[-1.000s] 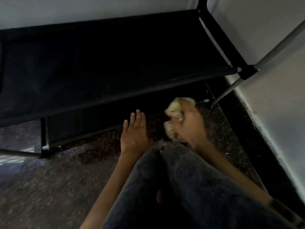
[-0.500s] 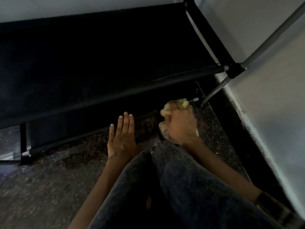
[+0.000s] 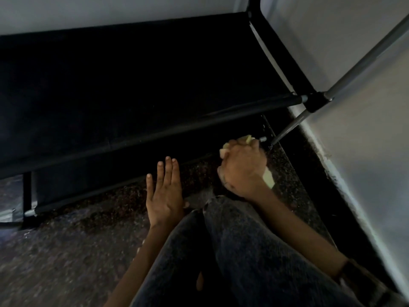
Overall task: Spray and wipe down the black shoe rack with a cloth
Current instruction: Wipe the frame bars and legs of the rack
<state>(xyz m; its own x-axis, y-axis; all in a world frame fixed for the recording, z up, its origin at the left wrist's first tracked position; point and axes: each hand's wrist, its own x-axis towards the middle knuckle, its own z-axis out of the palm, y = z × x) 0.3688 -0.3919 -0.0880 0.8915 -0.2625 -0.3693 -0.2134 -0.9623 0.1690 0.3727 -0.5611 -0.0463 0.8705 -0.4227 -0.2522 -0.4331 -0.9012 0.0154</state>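
Head view: the black shoe rack [image 3: 132,85] fills the upper half of the picture, its dark fabric shelf sloping from the left edge toward a black corner joint [image 3: 315,102] at the right. A grey metal pole [image 3: 363,60] rises from that joint toward the top right corner, and a thinner leg [image 3: 287,129] runs down from it to the lower rail. A second, lower shelf [image 3: 93,185] shows beneath the first, close to the speckled floor [image 3: 66,251].

The right hand [image 3: 242,169] is low at the rack's right front corner, its fingers [image 3: 230,151] curled tight round a pale yellow cloth [image 3: 269,180]. Bits of the cloth stick out above the knuckles and below the wrist side. The hand sits at the end of the lower rail, just beside the foot of the thin leg; whether the cloth actually touches the metal is too dark to tell.

The left hand [image 3: 164,193] lies flat, palm down, on the floor in front of the lower shelf, fingers straight and held close together, thumb tucked to the side. It holds nothing.

A knee in dark jeans [image 3: 254,251] rises between the two forearms. A pale wall [image 3: 365,151] runs along the right side.
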